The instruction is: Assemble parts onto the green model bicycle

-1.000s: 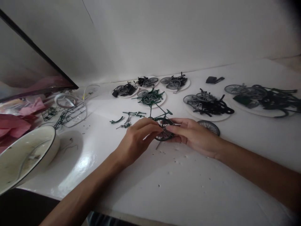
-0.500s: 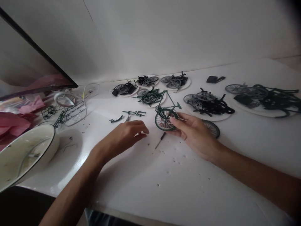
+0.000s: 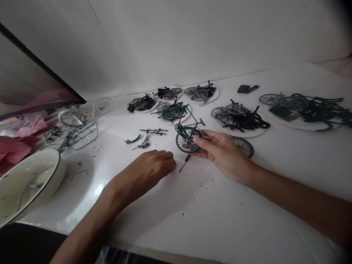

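My right hand (image 3: 224, 152) grips a green model bicycle (image 3: 189, 139) by its wheel, thumb over the spokes. The frame stands up above that wheel. A loose-looking second wheel (image 3: 243, 146) shows partly behind my right hand. My left hand (image 3: 158, 164) is closed, its fingers curled down near the tabletop; whatever is in them, if anything, is hidden. Just right of it lies a small screwdriver (image 3: 184, 163) with a dark handle. Small green bicycle parts (image 3: 149, 132) lie on the table beyond my left hand.
Paper plates piled with black and green bicycle parts (image 3: 239, 119) line the back. A black part (image 3: 247, 88) lies near the wall. At left are an enamel basin (image 3: 56, 161), a roll of tape (image 3: 72, 118), green sprue frames (image 3: 79, 136) and pink paper (image 3: 31, 125).
My left hand has moved lower and its fingers have curled closed, uncovering small parts behind it. My right hand keeps hold of the model bicycle. The view has shifted slightly.
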`<state>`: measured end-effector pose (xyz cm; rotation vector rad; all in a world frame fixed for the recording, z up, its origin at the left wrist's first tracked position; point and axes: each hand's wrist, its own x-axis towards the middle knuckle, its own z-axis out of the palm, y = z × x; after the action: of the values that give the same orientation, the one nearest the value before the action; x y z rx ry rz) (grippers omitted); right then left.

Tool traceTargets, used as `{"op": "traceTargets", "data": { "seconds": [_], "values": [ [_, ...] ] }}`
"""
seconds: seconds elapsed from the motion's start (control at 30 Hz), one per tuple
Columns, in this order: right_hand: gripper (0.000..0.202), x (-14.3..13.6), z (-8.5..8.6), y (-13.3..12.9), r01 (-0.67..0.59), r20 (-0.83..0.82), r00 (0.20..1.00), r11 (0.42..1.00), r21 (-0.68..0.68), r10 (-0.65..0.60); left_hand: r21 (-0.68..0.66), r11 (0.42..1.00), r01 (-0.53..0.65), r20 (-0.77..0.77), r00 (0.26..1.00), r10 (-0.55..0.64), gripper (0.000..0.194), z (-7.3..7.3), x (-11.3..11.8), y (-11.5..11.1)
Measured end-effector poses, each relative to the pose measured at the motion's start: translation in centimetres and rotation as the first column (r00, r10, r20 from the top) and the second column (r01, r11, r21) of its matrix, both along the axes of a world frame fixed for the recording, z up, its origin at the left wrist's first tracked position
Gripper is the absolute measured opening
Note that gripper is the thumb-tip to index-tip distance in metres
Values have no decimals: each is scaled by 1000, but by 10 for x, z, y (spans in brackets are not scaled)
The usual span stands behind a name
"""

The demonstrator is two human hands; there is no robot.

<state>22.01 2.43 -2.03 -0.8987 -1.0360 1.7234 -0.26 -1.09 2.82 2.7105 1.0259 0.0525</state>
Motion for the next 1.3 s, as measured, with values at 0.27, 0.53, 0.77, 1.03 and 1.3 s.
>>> {"op": "traceTargets", "data": {
  "seconds": [0.27,0.53,0.77,1.03,1.3],
  "values": [
    [16,0,1,0,-29,17,999,999,23,29,-127,980,-151,-48,988,146,18,-4,4,-1],
    [14,-1,2,-1,-20,33,999,999,27,19,-206,958,-199,64,974,216,17,-8,-6,6],
    [14,0,2,-2,-34,25,999,999,21,33,-154,957,-244,151,952,267,17,-18,-15,14],
    [14,-1,3,-2,-33,21,999,999,7,33,-93,944,-316,41,946,320,19,-16,-16,7],
    [16,0,0,-1,-44,48,998,999,25,43,-71,949,-307,-21,952,307,13,-15,-20,8]
  ]
}}
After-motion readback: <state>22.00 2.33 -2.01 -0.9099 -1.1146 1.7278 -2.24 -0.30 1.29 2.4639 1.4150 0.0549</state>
